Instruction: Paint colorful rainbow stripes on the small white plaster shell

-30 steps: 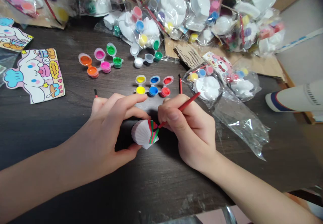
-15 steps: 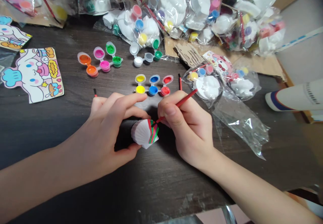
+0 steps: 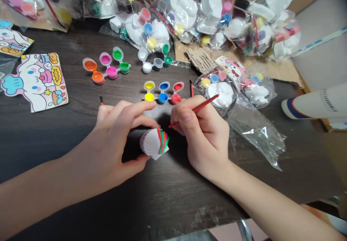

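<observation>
Between the thumb and fingers of my left hand (image 3: 121, 136) is a small white plaster seashell (image 3: 151, 142), held just over the dark table. Its right side carries painted stripes of red, green, orange and pink. My right hand (image 3: 204, 136) pinches a thin red paintbrush (image 3: 203, 104) like a pen. The brush's lower end lies just right of the shell, apart from it, and its bristles are hard to make out against the dark table. Beyond the hands stand open paint pots of yellow, blue and red (image 3: 163, 97).
Further open pots hold orange, pink and green (image 3: 111, 71), and white and green (image 3: 147, 67). Bagged plaster figures (image 3: 181, 9) crowd the back on cardboard (image 3: 282, 69). A cartoon card (image 3: 35, 83) lies left; a clear wrapper (image 3: 257, 132) and a white cup (image 3: 311, 101) are right.
The brush tip has lifted off the shell's painted stripes and moved slightly right. My left hand keeps its hold on the shell. The whole view has shifted a little.
</observation>
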